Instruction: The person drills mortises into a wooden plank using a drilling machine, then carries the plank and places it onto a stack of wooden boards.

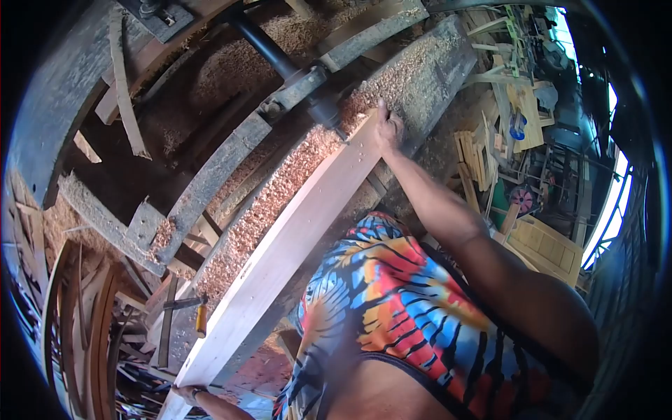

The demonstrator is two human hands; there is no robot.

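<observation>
A long pale wooden board (pixel 297 217) lies slantwise across the machine bed in front of me, with small slots cut along its far edge. My right hand (pixel 388 130) grips its upper end, fingers curled and the thumb pointing up. Near the lower end, my left hand (pixel 190 394) holds the board by its side; its fingers are partly hidden. A dark drill chuck (pixel 324 112) with a bit (pixel 341 136) points at the board's far edge, close to my right hand. Whether the bit touches the wood I cannot tell.
Wood shavings (pixel 269 203) are heaped along the bed. A black shaft (pixel 262 43) runs to the chuck. A clamp with a yellow handle (pixel 201 319) sits at lower left, beside stacked wooden strips (pixel 98 336). A panelled wooden door (pixel 544 246) and timber lie at right.
</observation>
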